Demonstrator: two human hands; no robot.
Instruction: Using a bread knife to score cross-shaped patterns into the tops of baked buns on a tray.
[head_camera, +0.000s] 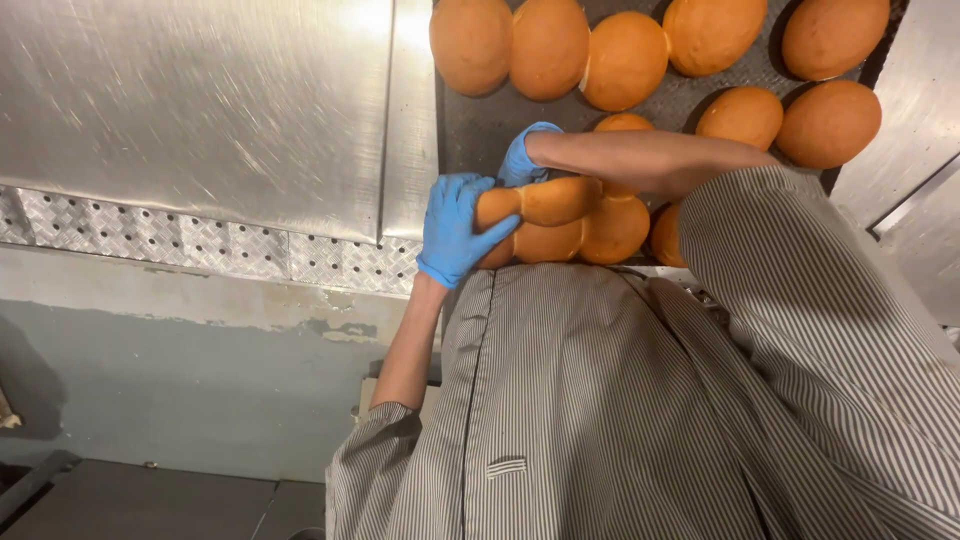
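Observation:
My left hand (455, 230), in a blue glove, is closed around the end of a golden-brown bun (545, 200) at the near edge of a dark baking tray (480, 130). My right hand (525, 152), also gloved in blue, reaches across from the right and rests on the far side of the same bun; its fingers are mostly hidden behind it. The bun sits against two others (610, 230) in a tight cluster. Several more round buns (625, 60) fill the tray beyond.
A stainless steel surface (200, 100) lies left of the tray, with a perforated metal strip (200, 245) along its edge. More steel panels (920, 200) are at the right. My striped shirt (620, 400) fills the lower right.

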